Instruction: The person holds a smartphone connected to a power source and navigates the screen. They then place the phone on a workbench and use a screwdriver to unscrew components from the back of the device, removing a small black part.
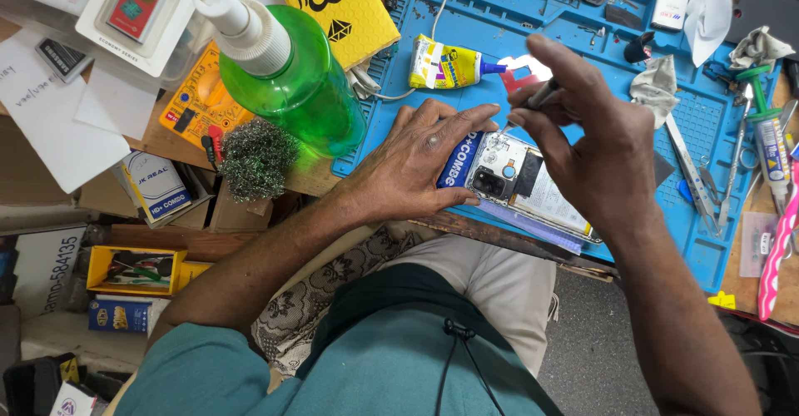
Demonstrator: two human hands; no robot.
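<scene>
Opened phone [520, 185], back cover off, lies on the near edge of the blue work mat [574, 29] on the bench. The left hand [416, 162] lies flat, fingers spread, pinning its left end; the right hand [587, 146] is pinched shut on a thin screwdriver [528, 106], tip at the top edge. Likely unscrewing; next needs steady downward pressure. A glue tube [445, 64] lies just beyond.

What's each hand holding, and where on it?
Right hand pinches a thin tool by its upper shaft. Left hand presses flat on the opened phone's top end.
</scene>
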